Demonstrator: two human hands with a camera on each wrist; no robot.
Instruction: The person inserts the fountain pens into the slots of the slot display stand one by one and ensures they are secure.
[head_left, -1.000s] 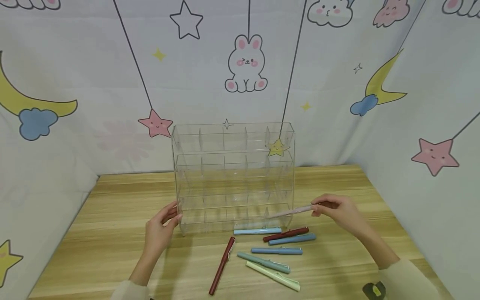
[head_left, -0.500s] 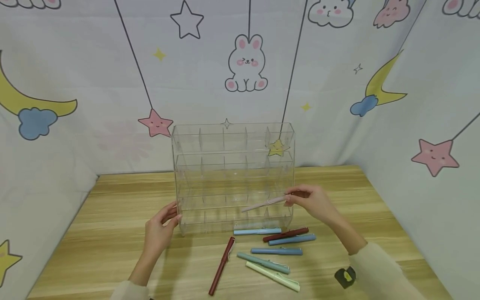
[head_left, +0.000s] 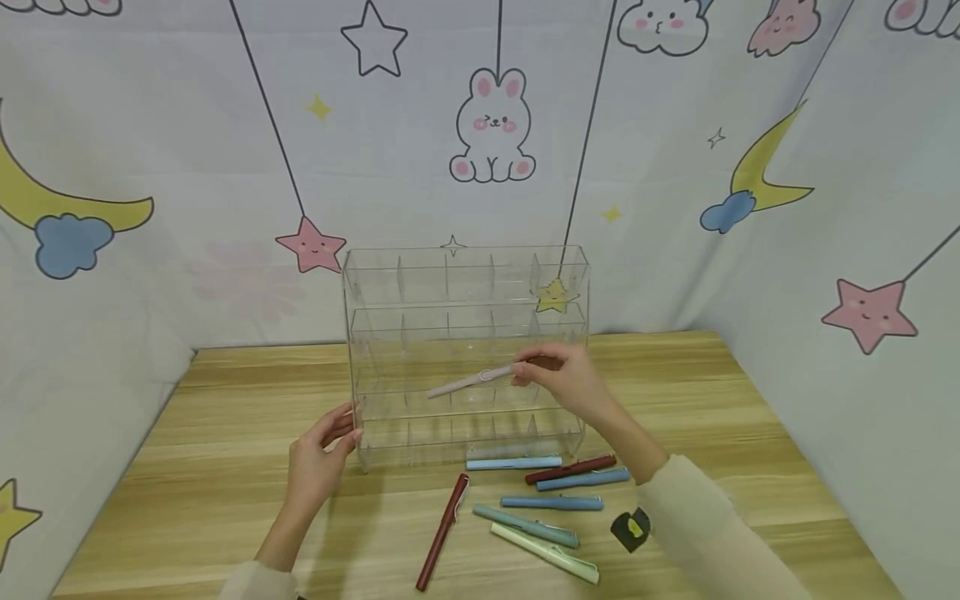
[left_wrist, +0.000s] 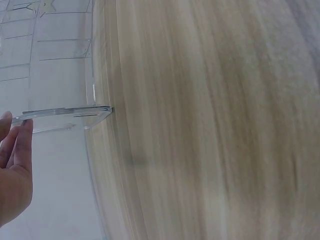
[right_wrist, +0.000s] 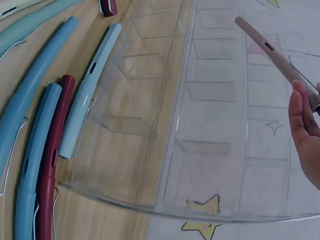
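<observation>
A clear acrylic pen rack [head_left: 468,329] with tiers split by dividers stands upright on the wooden table. My left hand [head_left: 321,454] grips its left side panel low down, thumb in front and fingers behind; the left wrist view shows the panel edge [left_wrist: 67,111] between them. In my right hand [head_left: 566,379] a pale pink pen [head_left: 468,382] is pinched near one end. The pen slants in front of the rack's middle tiers, its free end pointing left and slightly down. The right wrist view shows the pink pen [right_wrist: 267,47] raised over the rack's compartments.
Before the rack lie a light blue pen [head_left: 513,462], two dark red pens, one of them [head_left: 442,533] off to the left, two blue pens [head_left: 552,502], a grey-green pen [head_left: 525,525] and a pale green pen [head_left: 545,552]. Behind hangs a printed white cloth [head_left: 420,192].
My right hand has carried the pink pen leftward and up, from the rack's right edge to before its middle. My left hand keeps its grip on the side panel.
</observation>
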